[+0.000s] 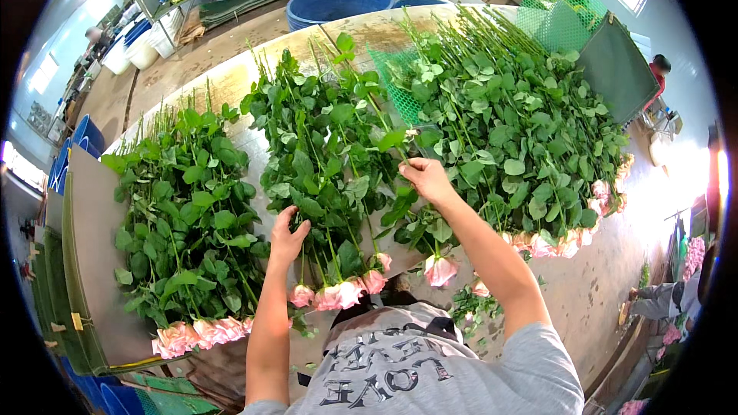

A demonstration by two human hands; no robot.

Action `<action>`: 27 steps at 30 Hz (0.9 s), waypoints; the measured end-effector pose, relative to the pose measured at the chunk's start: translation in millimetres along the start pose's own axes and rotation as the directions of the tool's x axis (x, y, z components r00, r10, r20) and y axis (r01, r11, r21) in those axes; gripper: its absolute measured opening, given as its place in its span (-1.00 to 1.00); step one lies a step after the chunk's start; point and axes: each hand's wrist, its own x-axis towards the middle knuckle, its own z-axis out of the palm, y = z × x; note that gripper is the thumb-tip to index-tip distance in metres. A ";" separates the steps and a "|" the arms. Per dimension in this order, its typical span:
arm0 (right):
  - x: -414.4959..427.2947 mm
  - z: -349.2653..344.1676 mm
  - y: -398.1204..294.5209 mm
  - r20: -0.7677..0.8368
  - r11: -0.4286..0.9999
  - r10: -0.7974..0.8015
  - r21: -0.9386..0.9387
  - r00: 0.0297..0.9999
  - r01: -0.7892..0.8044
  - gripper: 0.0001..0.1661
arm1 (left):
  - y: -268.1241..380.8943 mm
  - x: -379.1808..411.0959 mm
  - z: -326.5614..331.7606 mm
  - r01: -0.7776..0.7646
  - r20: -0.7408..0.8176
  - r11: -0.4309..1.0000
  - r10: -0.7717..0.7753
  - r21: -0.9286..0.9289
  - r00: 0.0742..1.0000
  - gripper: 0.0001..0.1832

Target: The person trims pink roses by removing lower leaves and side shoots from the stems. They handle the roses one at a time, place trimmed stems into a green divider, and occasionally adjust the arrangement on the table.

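Long-stemmed pink roses lie in three groups across a metal-topped table (253,184), blooms towards me and cut stems at the far side. My right hand (425,177) pinches the stem of a single pink rose (440,270) between thumb and fingers. That rose lies between the middle and right groups. At the near left edge of the middle rose group (323,167), my left hand (289,236) is spread, its fingertips by the leaves; it grips no stem that I can see. The left rose group (190,230) and the larger right rose group (507,127) lie to either side.
Green plastic mesh (398,86) lies beside the right group. Upright boards, one grey (98,253) and one dark green (620,63), stand at the table's ends. Beyond are a blue tub (340,3) and shelves with pale flowers. Other people are at the far left, top and right.
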 end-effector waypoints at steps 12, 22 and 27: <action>24.3 15.4 31.8 0.011 0.923 -0.052 -0.381 0.999 0.052 -0.61 | 50.9 11.5 -28.5 -0.100 -0.180 0.951 0.157 0.291 0.971 -0.62; 28.5 22.4 49.1 0.106 0.742 -0.022 -0.665 0.994 0.087 -0.52 | 148.9 39.9 90.7 -0.159 -0.035 0.910 0.186 0.382 0.982 -0.59; 40.1 1.8 42.4 0.170 0.906 -0.146 -0.373 0.974 0.201 -0.44 | 125.6 42.7 124.8 0.113 0.010 0.867 -0.135 0.485 0.991 -0.33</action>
